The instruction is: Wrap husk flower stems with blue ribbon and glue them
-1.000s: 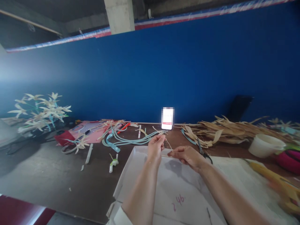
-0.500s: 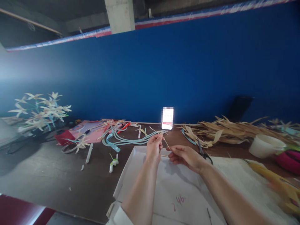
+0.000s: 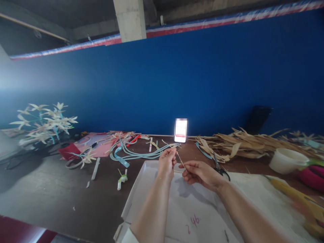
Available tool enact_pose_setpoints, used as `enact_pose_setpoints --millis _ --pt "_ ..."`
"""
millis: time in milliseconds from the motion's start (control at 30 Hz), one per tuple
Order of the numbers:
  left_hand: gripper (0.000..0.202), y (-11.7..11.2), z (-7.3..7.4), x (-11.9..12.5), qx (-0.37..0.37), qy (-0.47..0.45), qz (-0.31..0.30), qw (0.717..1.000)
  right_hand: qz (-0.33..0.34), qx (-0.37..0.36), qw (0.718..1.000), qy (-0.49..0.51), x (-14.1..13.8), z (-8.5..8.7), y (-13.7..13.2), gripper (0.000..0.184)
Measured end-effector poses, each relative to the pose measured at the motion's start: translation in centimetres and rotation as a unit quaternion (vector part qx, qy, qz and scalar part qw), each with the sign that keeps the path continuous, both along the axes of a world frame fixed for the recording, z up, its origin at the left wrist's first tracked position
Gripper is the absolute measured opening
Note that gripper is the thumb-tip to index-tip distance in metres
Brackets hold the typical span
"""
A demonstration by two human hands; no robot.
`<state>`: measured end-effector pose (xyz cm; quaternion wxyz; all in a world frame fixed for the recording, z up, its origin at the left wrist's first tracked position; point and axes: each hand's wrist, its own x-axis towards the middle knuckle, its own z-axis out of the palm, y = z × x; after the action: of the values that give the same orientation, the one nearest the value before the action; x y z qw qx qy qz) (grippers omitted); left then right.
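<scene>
A thin straw-coloured strand runs slantwise between my two hands. Its upper end is pinched between the thumb and fingers of my left hand. Lower and to the right, my right hand grips the strand's other end with its fingertips, the index finger slightly lifted. Both hands are above an opened white cardboard box with purple handwritten numbers. Just behind my left hand lie pale blue wrapped stems. Black-handled scissors lie beyond my right wrist.
A lit phone stands against the blue wall. Dried husks, a white cup and a yellow tool, perhaps a glue gun, are at right. Husk flowers, pink paper and tape scraps lie at left.
My right hand has drawn slightly down, and more of the strand shows between the hands. My left hand keeps its pinch. The whole view has shifted a little.
</scene>
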<state>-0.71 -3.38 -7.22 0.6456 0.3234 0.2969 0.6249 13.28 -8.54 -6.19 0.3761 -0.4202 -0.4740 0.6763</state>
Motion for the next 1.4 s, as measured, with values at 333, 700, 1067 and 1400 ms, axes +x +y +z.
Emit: enact_pose_setpoints --millis 333,700,1067,1400 --pt "0.03 -0.42 0.15 0.3 0.006 0.004 -0.036 0.999 -0.011 0.023 0.997 -0.071 -0.23 -0.01 -0.1 0.032" --pt "0.027 -0.57 0.56 0.33 0.008 -0.001 -0.058 0.998 -0.058 0.066 0.989 -0.119 -0.14 -0.45 0.29 0.025" --pt "0.027 -0.69 0.52 0.22 0.018 0.009 -0.072 0.997 -0.071 0.083 0.981 -0.158 -0.38 -0.55 0.32 0.025" --pt "0.029 -0.12 0.0 0.21 0.011 0.031 -0.015 0.999 -0.104 0.119 0.955 -0.25 -0.22 -0.64 0.75 0.027"
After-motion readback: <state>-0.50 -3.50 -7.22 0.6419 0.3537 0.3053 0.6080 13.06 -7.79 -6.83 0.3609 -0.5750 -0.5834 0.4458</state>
